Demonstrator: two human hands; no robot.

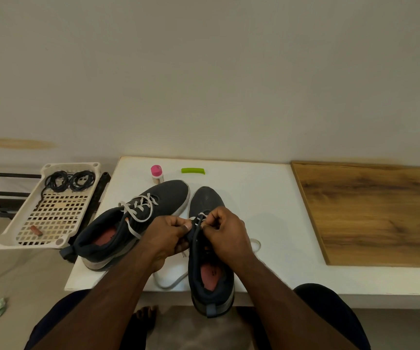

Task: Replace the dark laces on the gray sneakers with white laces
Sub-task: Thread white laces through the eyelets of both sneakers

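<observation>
At the near edge of the white worktop [267, 198] I see the right sneaker [210, 251], heel overhanging toward me, toe pointing to the far edge. My left hand [166, 236] and right hand [225, 234] meet over its eyelets, fingers curled and pinching the white lace [171, 282], whose slack loops on the worktop at both sides of the shoe. Just left stands the other sneaker [138, 221], angled, already threaded with a white lace. Beyond them, near the far edge, stand a pink-capped bottle [157, 173] and a green clip [193, 170]. Off the left edge, a perforated tray [47, 210] holds the coiled dark laces [68, 181].
</observation>
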